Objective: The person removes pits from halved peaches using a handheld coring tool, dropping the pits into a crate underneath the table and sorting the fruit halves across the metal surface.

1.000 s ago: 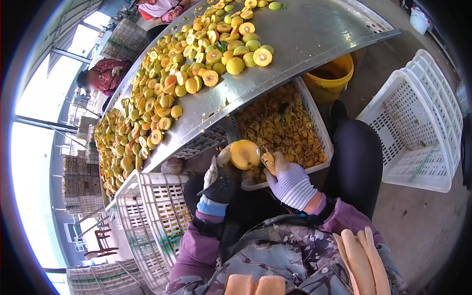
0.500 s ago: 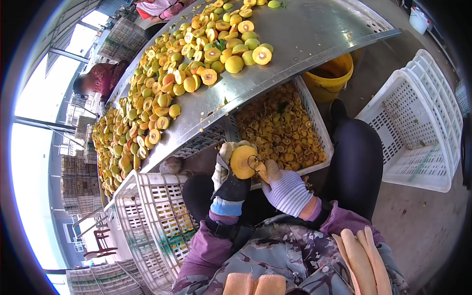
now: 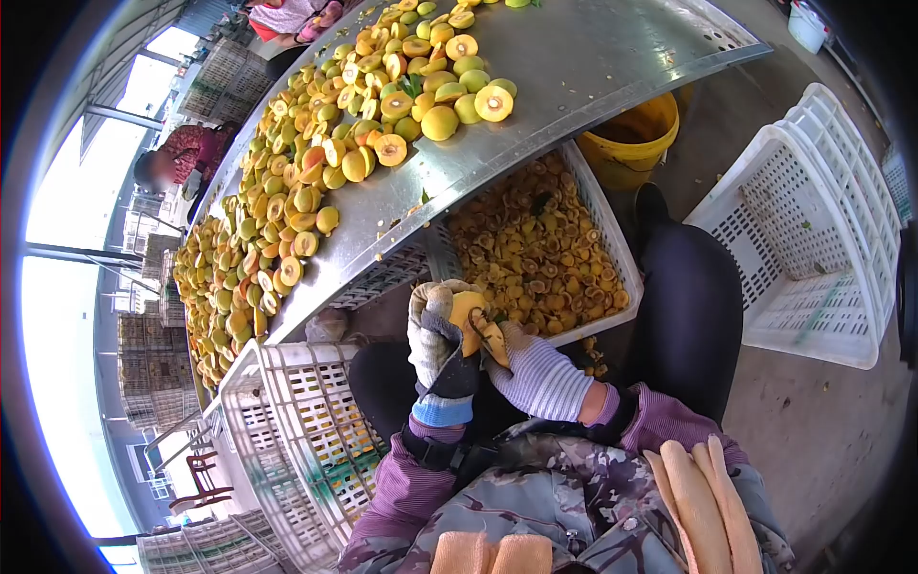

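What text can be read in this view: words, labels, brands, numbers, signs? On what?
None can be read.
White bucket: too small to tell if it has print.
Yellow bucket: no legible marking.
White crate on the right: no legible lettering.
Left hand's glove, right hand's glove: no legible brand.

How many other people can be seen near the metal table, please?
2. The person in pink is beyond the table, at the picture's top; the person in dark red is lower, further left. Others may be hidden or out of view.
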